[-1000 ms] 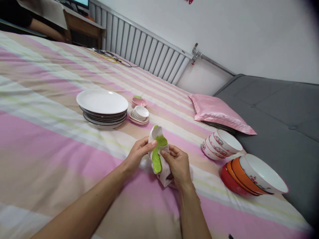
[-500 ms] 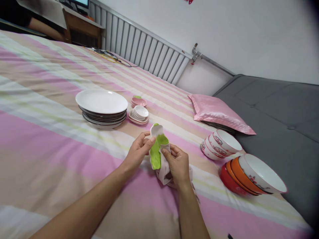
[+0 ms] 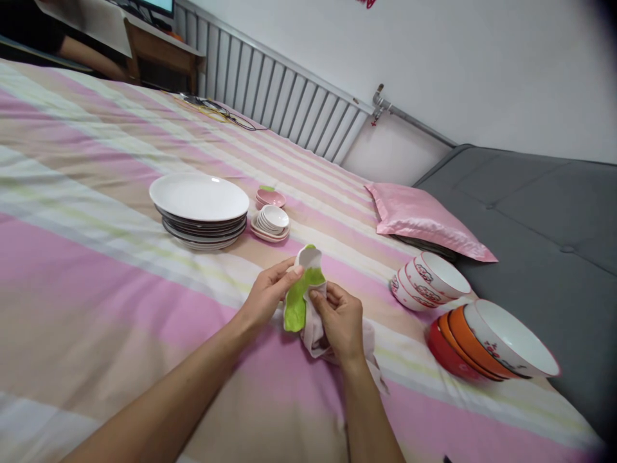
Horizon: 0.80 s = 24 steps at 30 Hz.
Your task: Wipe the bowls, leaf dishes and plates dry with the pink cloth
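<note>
A small green-and-white leaf-shaped dish (image 3: 295, 310) is held up in front of me, its white end uppermost. My left hand (image 3: 270, 290) grips its left edge, thumb on the face and fingers behind. On the other side, my right hand (image 3: 341, 316) pinches a pale pinkish cloth (image 3: 314, 333) against the dish's right edge. The rest of the cloth hangs below and behind that hand, down to the striped bedspread (image 3: 202, 360). What the fingers behind the dish touch is hidden.
Left of centre stands a stack of plates (image 3: 200, 196). Beside it are small white bowls (image 3: 274, 218) on a pinkish dish and pink saucers (image 3: 272, 198). To the right lie patterned bowls (image 3: 427, 283), larger tilted bowls (image 3: 475, 341) and a pink pillow (image 3: 429, 218). A person's arm (image 3: 91, 56) shows far left.
The dish has tilted, its lower end swinging left and its top leaning right. My left thumb now lies further over its face. Both hands keep their hold.
</note>
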Tool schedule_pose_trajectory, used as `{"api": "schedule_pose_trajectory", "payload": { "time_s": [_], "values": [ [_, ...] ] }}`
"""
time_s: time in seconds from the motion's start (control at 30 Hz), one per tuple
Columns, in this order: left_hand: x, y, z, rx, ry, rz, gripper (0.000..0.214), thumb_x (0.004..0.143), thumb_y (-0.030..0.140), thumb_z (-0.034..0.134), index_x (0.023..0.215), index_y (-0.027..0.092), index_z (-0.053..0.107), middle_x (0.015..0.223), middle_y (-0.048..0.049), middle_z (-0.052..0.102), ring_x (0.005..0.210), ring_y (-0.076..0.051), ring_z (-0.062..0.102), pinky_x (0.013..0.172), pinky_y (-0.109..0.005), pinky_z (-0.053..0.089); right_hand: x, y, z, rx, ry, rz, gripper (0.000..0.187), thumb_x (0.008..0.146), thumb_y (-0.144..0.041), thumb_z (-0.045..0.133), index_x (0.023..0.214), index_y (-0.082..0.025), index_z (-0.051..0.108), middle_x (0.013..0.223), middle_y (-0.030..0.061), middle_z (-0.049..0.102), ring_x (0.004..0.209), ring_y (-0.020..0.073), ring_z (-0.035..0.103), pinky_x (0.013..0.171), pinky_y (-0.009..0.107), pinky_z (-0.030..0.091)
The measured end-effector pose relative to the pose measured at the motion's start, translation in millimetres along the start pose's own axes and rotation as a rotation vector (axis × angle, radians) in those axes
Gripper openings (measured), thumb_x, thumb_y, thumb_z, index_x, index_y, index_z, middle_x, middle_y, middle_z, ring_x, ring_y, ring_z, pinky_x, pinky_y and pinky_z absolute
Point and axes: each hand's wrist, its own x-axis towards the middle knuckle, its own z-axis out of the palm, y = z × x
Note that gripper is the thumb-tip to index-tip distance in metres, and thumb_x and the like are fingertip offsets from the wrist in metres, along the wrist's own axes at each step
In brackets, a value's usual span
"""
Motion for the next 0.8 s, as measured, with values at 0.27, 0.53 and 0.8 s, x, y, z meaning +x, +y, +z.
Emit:
{"api": "schedule_pose_trajectory", "payload": {
  "time_s": [0.27, 0.53, 0.8],
  "values": [
    [-1.2, -0.2, 0.9, -0.036, -0.074, 0.002, 0.036, 0.083, 0.043, 0.058, 0.105, 0.015, 0.064, 0.083, -0.0021, 0.061, 0.077, -0.013, 0.055, 0.065, -0.02, 0.041, -0.4, -0.4, 0.8, 0.046, 0.038, 0.029, 0.028, 0.073, -0.033, 0.069, 0.094, -0.015, 0.069, 0.088, 0.0063, 0.073, 0.081, 0.0199, 0.068, 0.074, 0.029, 0.053],
    [0.2, -12.3, 10.1, -0.014, -0.091, -0.117, 0.073, 0.057, 0.029, 0.082, 0.121, 0.012, 0.053, 0.113, -0.0136, 0.064, 0.103, -0.026, 0.06, 0.087, -0.036, 0.048, 5.9, 5.4, -8.3, 0.082, 0.311, 0.1, 0.041, 0.066, -0.038, 0.072, 0.097, -0.011, 0.067, 0.085, 0.0088, 0.073, 0.077, 0.0225, 0.068, 0.072, 0.033, 0.054],
    [2.6, -18.2, 12.3, -0.058, -0.081, -0.139, 0.061, 0.053, 0.024, 0.084, 0.108, 0.013, 0.061, 0.102, -0.0106, 0.069, 0.096, -0.025, 0.065, 0.089, -0.038, 0.049, 7.5, 4.2, -8.2, 0.151, 0.425, 0.106, 0.052, 0.063, -0.04, 0.075, 0.103, -0.016, 0.054, 0.082, 0.0055, 0.072, 0.069, 0.0183, 0.067, 0.062, 0.028, 0.053]
  ]
}}
